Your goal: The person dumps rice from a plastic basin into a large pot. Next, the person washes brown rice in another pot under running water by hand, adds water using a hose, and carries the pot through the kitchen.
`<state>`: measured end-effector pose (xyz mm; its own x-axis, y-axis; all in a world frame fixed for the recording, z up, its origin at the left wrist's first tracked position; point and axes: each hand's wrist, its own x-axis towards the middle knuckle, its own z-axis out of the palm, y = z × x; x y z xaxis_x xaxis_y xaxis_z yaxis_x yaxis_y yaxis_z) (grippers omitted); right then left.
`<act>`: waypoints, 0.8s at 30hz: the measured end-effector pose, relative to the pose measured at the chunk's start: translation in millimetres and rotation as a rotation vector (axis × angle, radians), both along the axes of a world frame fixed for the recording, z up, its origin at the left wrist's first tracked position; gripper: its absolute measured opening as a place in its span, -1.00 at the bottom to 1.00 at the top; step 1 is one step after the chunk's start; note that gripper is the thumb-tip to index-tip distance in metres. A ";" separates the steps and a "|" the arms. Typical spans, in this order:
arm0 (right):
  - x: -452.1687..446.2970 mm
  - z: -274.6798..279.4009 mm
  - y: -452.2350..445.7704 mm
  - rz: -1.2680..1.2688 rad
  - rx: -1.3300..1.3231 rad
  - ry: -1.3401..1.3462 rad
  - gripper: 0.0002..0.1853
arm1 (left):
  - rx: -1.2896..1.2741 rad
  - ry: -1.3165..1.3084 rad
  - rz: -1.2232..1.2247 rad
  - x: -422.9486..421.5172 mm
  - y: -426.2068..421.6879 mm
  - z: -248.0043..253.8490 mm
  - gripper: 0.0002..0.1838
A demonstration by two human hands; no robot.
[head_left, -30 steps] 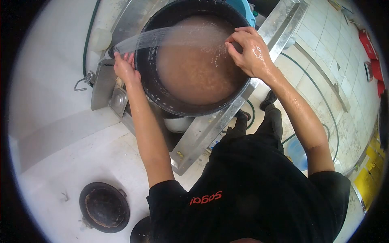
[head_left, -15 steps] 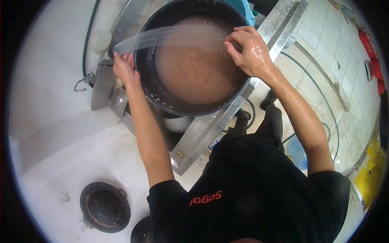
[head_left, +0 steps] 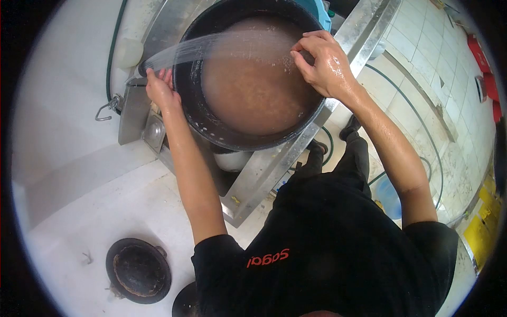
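My left hand (head_left: 162, 91) is closed around a dark spray head (head_left: 142, 67) at the left side of a big black pot (head_left: 189, 100). A fan of water (head_left: 211, 45) shoots from it across the pot toward the right. Cloudy brownish water (head_left: 248, 90) fills much of the pot, with paler matter showing below the surface. Over the pot's right rim, my right hand (head_left: 325, 63) is wet, its thumb and fingertips curled toward each other; whether anything small is between them I cannot make out.
The pot rests on a metal frame (head_left: 264, 177). Behind it is a light blue tub (head_left: 317, 10). A green hose (head_left: 113, 53) hangs at left beside a metal hook (head_left: 105, 111). Dark round lids (head_left: 138, 270) lie below left. Another hose (head_left: 417, 119) crosses the tiled floor.
Water keeps spraying over the pot. The pot and both hands appear shifted very slightly up and left in view; both hands keep nearly the same pose.
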<state>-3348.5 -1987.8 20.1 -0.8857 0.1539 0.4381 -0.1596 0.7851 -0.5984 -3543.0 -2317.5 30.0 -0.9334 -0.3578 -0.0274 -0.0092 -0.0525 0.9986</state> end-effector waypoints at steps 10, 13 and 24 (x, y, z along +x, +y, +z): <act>0.1 0.5 -0.3 -0.002 -0.006 0.006 -0.80 | -0.001 -0.003 0.011 2.5 2.5 2.3 -0.34; 0.1 -0.1 -0.1 -0.004 -0.005 0.014 -0.81 | -0.009 -0.004 0.008 2.2 1.8 1.4 -0.33; -0.8 -3.1 0.2 -0.003 -0.025 0.027 -0.81 | -0.007 -0.011 0.014 6.1 6.7 6.6 -0.36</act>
<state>-3349.3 -1987.7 17.0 -0.8733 0.1678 0.4575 -0.1734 0.7704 -0.6136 -3536.9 -2310.8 36.6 -0.9279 -0.3712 -0.0354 -0.0199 -0.0456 0.9988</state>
